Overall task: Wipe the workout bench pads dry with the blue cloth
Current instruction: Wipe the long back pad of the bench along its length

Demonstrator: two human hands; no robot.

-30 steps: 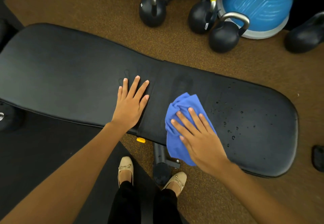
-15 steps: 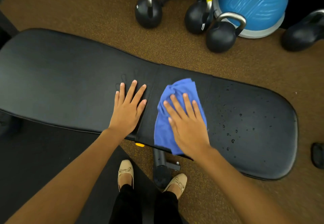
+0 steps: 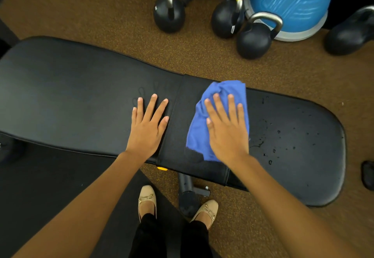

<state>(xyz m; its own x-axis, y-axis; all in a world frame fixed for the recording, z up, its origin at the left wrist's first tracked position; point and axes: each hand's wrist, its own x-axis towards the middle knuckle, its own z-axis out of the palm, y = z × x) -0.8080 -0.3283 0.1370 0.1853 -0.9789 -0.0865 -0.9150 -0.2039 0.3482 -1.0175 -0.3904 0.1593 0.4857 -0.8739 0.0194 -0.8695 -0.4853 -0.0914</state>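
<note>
The blue cloth [image 3: 200, 134] lies bunched and creased on the black bench, straddling the narrow middle section between the long back pad [image 3: 70, 100] and the seat pad [image 3: 299, 146]; its far end is puckered into folds at the bench's far edge, while its near end is flatter and stops short of the near edge. The right hand [image 3: 227, 130] lies palm-down on the cloth with fingers spread and straight, so its grip is released, flat, pressing rather than clutching the fabric. The left hand [image 3: 146, 128] is also flat and released, fingers fanned, resting on the back pad just beside the seam with the middle section and holding nothing. The seat pad to the right of the cloth carries scattered water droplets [image 3: 271, 154] and a smeared wet patch right at the cloth's edge, and a few faint damp outlines show on the back pad beyond the left fingertips. Both pads are smooth black vinyl with a dull sheen. Under the bench a dark frame post [image 3: 186, 193] and a small yellow tab [image 3: 162, 168] show, with two beige flat shoes [image 3: 146, 199] on the speckled brown floor [image 3: 101, 15]. Beyond the bench stand several black kettlebells [image 3: 253, 41] and a blue balance dome [image 3: 289, 1].
</note>
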